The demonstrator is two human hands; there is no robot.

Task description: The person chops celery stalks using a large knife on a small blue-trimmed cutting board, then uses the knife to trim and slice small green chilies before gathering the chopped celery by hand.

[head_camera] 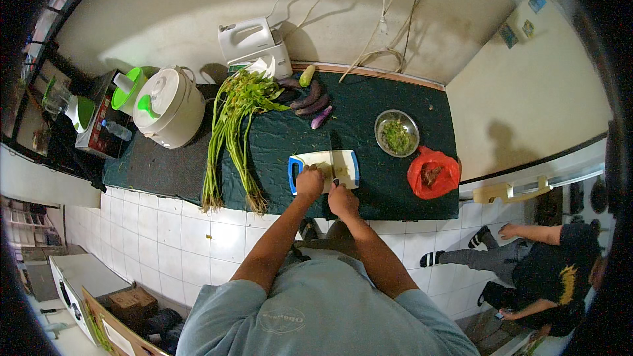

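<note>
My right hand (342, 200) is closed around the dark handle of a kitchen knife (333, 160), whose blade points away from me over a white cutting board with blue ends (350, 161). My left hand (310, 183) rests on the board just left of the blade, fingers bent down; whatever is under them is too small to tell. Right of the board stands a metal bowl (379, 145) with chopped greens (397, 136). Nearer the table's right edge lies an open red plastic bag (418, 178) with brownish scraps inside.
Long-stemmed leafy greens (232, 133) lie left of the board. Behind are dark eggplants (311, 96), a small purple eggplant (322, 117), a cucumber (307, 75) and a white hand mixer (254, 42). A rice cooker (170, 109) stands left. Another person (549, 267) sits at right.
</note>
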